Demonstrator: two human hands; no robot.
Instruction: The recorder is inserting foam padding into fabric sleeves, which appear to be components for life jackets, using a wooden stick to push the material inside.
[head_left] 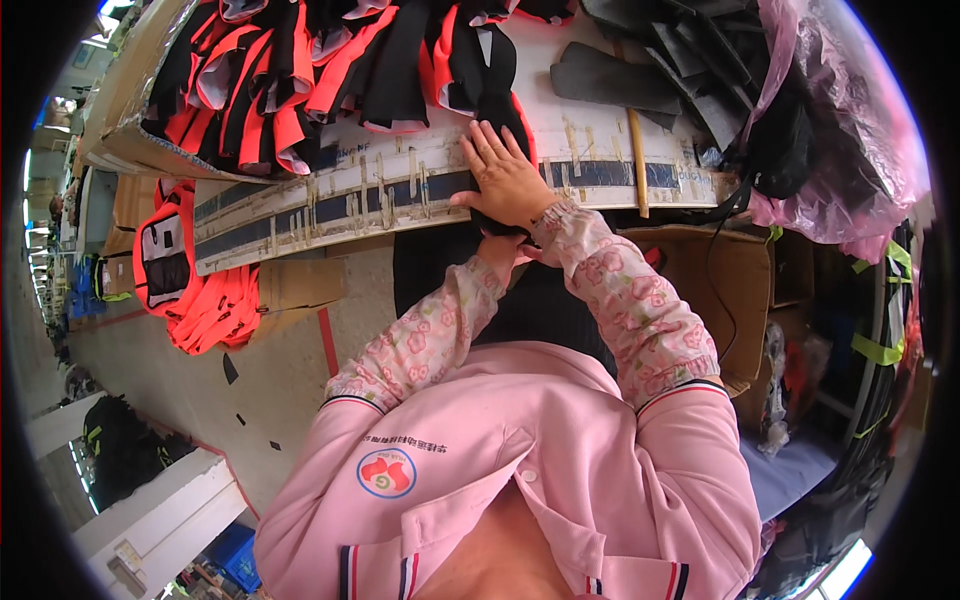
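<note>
My right hand (505, 180) lies flat, fingers spread, on a black fabric piece (497, 95) at the front edge of the worktable (300, 215). My left hand (497, 248) sits just under that edge, below my right wrist. It touches a black fabric panel (440, 275) that hangs down in front of me, and its fingers are hidden. Both forearms wear pink floral sleeve covers.
Orange-and-black cut pieces (270, 90) are heaped across the table's back left, dark grey pieces (620, 80) at the back right. A wooden stick (636, 160) lies near the edge. A pink plastic bag (840, 150) and a cardboard box (720, 290) stand right; orange garments (190, 290) lie left.
</note>
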